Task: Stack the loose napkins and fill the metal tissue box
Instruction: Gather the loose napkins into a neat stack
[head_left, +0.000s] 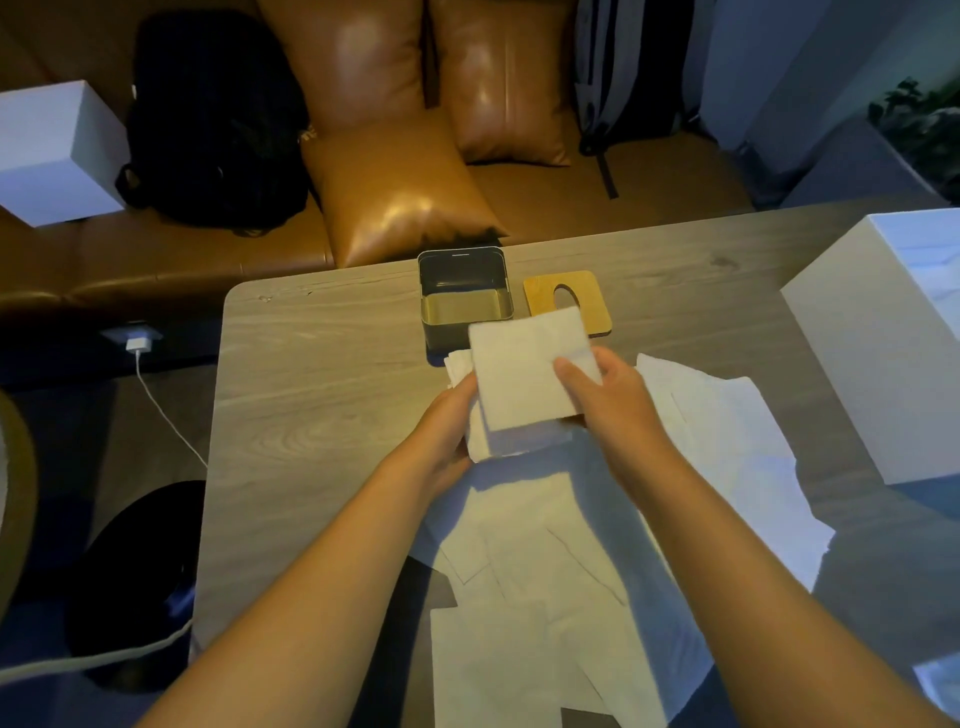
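A stack of white napkins (519, 379) is held just above the wooden table (322, 395), in front of the metal tissue box (464, 296). My left hand (447, 421) grips the stack's left edge from below. My right hand (608, 400) holds its right side, thumb lying on the top napkin. The box stands open and looks empty inside. Its wooden lid (569, 296), with an oval slot, lies flat to the right of the box. Several loose white napkins (561, 561) lie spread over the table under and near my forearms.
A large white box (883, 353) stands on the table's right side. Behind the table is a brown leather sofa (405, 197) with cushions, a black backpack (218, 119) and another white box (57, 150). A charger cable (166, 415) hangs at the left.
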